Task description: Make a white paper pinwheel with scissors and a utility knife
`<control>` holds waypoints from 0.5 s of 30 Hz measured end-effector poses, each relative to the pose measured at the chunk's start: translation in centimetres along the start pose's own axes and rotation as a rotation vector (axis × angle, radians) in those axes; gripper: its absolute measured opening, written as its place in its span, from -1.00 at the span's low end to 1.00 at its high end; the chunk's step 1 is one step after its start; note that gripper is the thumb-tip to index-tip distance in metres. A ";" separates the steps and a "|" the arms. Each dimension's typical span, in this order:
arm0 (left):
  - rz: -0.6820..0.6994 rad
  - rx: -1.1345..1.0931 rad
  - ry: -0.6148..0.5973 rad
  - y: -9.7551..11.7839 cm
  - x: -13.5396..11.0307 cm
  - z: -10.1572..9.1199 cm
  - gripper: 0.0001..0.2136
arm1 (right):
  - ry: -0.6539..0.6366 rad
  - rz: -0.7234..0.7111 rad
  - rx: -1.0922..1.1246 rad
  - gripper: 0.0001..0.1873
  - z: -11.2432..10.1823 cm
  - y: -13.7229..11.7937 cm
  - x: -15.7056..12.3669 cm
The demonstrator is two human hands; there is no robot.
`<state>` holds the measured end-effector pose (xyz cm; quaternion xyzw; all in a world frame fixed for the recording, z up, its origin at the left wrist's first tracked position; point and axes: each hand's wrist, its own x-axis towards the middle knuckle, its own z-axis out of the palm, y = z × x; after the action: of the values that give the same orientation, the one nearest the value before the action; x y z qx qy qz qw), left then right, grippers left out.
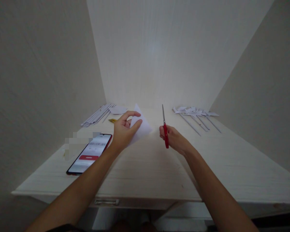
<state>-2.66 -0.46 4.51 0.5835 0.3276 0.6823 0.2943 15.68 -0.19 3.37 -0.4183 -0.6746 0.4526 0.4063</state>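
Between thumb and fingers, my left hand (pixel 125 129) grips a piece of white paper (pixel 143 127), its pointed corners turned up and to the right. My right hand (pixel 175 138) is closed around red-handled scissors (pixel 166 137). Their blades look shut and point away from me, a short way right of the paper and not touching it. Part of the paper is hidden behind my left fingers.
Rolled paper sticks (pixel 98 114) lie at the back left beside a flat paper sheet (pixel 118 110) and a yellow object (pixel 112 120). Sticks with paper pieces (pixel 195 112) lie back right. A phone (pixel 90 154) showing a timer rests near my left forearm. Walls enclose the desk (pixel 145 174).
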 end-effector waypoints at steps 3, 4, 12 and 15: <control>0.000 -0.006 -0.020 -0.1 -0.1 -0.1 -0.84 | -0.226 0.016 0.182 -0.61 -0.2 -0.2 -0.6; -0.001 -0.012 -0.028 -0.2 -0.1 -0.2 -0.83 | -0.287 0.036 0.208 -0.60 -0.2 -0.3 -0.8; 0.015 -0.036 -0.048 -0.1 0.0 -0.2 -0.81 | -0.562 0.039 0.250 -0.35 0.2 -1.5 -1.7; 0.017 -0.045 -0.069 -0.2 0.0 -0.3 -0.80 | -0.652 0.034 0.249 -0.34 0.2 -1.5 -1.8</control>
<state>-2.90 -0.38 4.29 0.6027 0.2970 0.6714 0.3127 15.80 -2.24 4.50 -0.2100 -0.7016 0.6478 0.2096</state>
